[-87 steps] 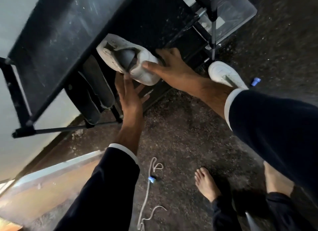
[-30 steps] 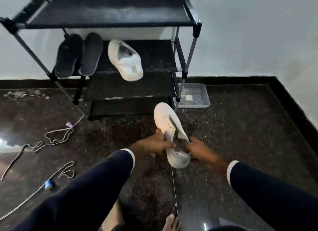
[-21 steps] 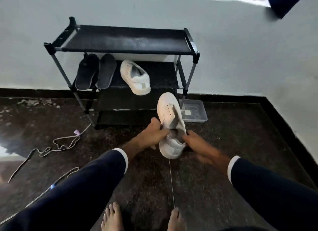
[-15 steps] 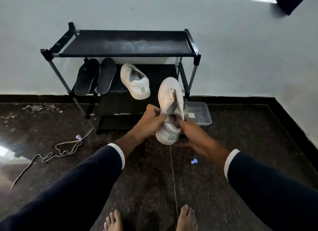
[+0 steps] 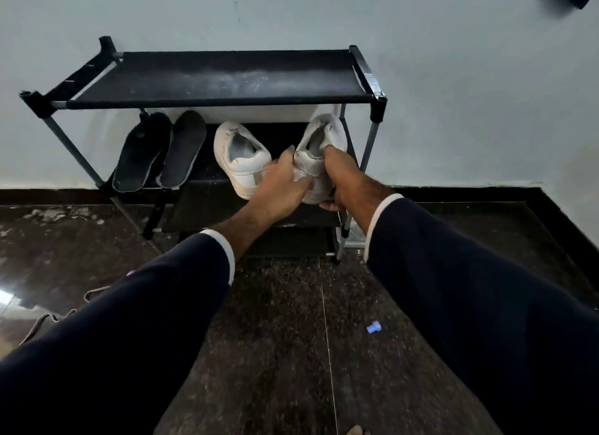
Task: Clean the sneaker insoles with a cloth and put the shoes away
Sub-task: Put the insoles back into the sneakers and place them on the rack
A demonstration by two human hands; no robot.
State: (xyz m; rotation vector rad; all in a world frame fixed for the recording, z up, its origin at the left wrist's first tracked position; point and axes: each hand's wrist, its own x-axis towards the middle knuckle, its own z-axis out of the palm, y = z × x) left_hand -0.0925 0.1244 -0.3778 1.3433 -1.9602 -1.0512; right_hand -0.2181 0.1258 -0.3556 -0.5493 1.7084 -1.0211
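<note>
Both hands grip the second sneaker (image 5: 319, 149) at its heel: left hand (image 5: 285, 178) outside, right hand (image 5: 340, 172) fingers inside. Slide it level onto the rack (image 5: 227, 100) shelf, just right of the shelved sneaker (image 5: 241, 162), toe far.
</note>
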